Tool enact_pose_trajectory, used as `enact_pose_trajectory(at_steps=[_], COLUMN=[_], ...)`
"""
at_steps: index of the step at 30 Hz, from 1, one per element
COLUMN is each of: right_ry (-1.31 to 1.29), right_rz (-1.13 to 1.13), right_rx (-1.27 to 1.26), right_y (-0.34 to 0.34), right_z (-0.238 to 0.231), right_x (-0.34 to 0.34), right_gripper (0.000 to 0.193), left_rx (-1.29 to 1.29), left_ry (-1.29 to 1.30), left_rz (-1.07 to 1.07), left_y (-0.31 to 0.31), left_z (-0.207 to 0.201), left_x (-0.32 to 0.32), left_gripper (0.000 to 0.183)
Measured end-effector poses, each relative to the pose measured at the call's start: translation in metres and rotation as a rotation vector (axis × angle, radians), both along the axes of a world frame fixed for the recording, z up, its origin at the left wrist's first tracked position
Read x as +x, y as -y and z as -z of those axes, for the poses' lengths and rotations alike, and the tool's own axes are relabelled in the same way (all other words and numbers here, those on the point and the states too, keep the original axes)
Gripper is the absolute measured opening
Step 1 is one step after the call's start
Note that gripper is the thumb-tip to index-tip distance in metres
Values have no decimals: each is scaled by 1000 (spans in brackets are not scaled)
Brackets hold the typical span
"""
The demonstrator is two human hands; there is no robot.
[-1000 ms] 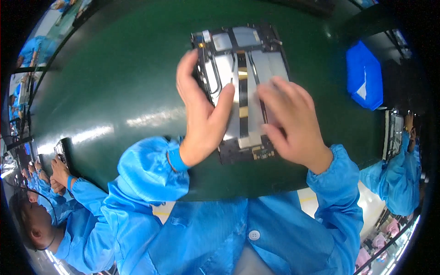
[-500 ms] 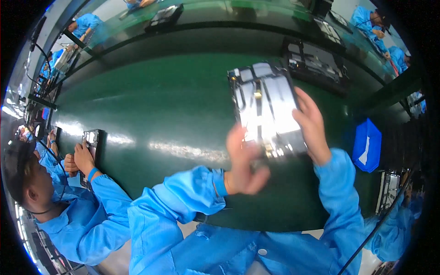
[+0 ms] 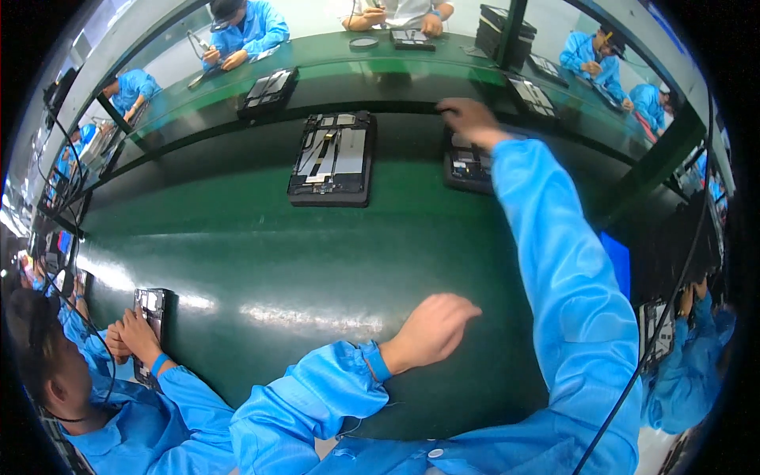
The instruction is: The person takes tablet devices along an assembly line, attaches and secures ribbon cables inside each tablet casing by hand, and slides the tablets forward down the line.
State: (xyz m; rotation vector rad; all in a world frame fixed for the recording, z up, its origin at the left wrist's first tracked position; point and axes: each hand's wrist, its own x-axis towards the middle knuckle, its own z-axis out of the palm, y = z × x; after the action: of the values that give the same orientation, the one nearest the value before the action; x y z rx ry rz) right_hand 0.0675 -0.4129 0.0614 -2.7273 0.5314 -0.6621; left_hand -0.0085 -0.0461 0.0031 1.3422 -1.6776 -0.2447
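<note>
Hanging over the upper right of the frame with the bare right grip [image 3: 475,125], blurring at the fingers and leaving any pinch or touch impossible to tell. Bending loosely with the bare left grip [image 3: 434,331] right of centre in the lower half of the frame, above the glossy dark-green table [image 3: 261,261], showing nothing held. Finding a flat, black, rectangular opened electronic device [image 3: 469,172] just under the right grip, lying on the table at the upper right.

Probably handling as a stiff, fairly light slab, likely slipping a little on smooth faces. Looking fragile across the exposed inside, so best taking hold by the outer rim at two opposite sides and sparing the inner parts.

Looking mostly black and dark grey, showing small pale bits toward the near end, and hiding partly behind the grip and the shiny light-blue fabric sleeve [image 3: 546,214]. Sitting well apart from a second opened device with silver panels and a black rim [image 3: 350,150], at the upper centre.
</note>
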Motion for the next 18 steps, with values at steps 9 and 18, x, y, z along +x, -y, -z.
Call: enact_pose_trajectory(at_steps=[9,18], right_ry=[-351,-813], right_rz=[-40,228], right_rx=[484,654], right_y=[139,49], right_z=[17,-48], right_x=[-119,-81], right_gripper=[44,67], left_rx=[-6,16], left_ry=[-52,-124], left_rz=[102,32], left_y=[11,13], left_z=[6,0], left_x=[-4,-4], left_gripper=[23,19])
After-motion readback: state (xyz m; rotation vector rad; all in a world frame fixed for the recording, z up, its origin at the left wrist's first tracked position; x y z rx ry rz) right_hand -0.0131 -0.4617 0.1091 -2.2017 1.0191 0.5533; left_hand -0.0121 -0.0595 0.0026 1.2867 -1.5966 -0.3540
